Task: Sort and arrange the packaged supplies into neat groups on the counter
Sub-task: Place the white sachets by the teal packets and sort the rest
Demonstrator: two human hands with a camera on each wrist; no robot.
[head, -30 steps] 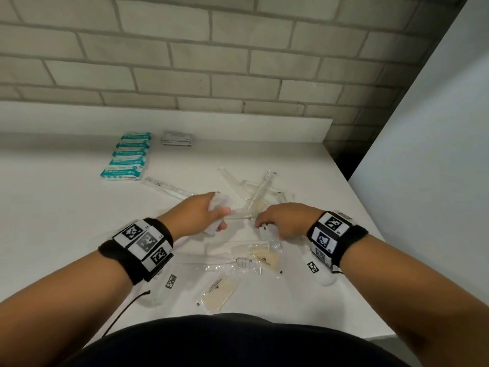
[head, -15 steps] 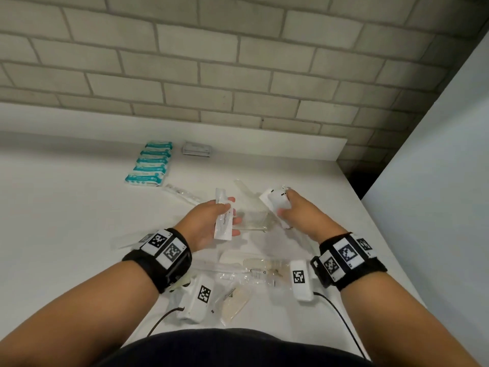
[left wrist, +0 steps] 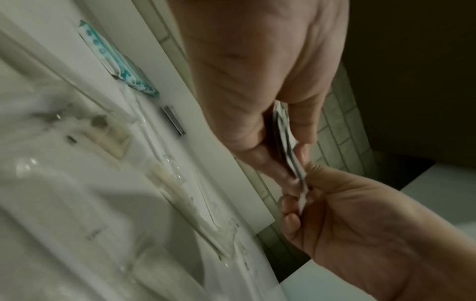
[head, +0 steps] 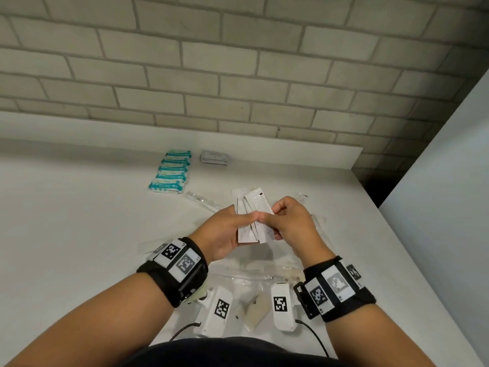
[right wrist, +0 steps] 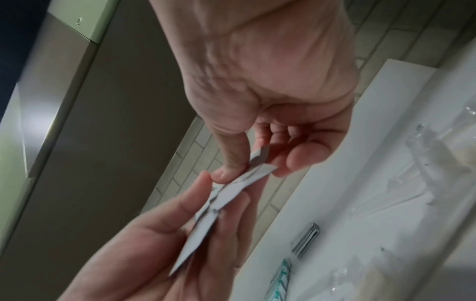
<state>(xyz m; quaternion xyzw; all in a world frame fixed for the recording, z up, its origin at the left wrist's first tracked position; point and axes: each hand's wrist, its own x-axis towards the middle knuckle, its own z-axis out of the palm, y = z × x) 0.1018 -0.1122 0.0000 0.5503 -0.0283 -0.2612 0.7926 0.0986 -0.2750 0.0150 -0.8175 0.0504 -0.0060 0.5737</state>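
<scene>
1. Left hand (head: 222, 231) is pinching a fanned bunch of white sachets (head: 251, 215), lifted above the middle of the bench (head: 66, 221).
2. Right hand (head: 291, 223) is pinching the same bunch from the other side.
3. Teal packets (head: 172, 172) are lying in a row near the back edge, a grey stack (head: 214, 157) just beside them.
4. Clear-wrapped items (head: 264, 276) are lying at the front edge.

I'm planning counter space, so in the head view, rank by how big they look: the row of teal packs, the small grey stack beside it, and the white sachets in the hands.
1. Row of teal packs
2. White sachets, though nearer the camera, so unsure against the row
3. Grey stack, clearly smallest
</scene>
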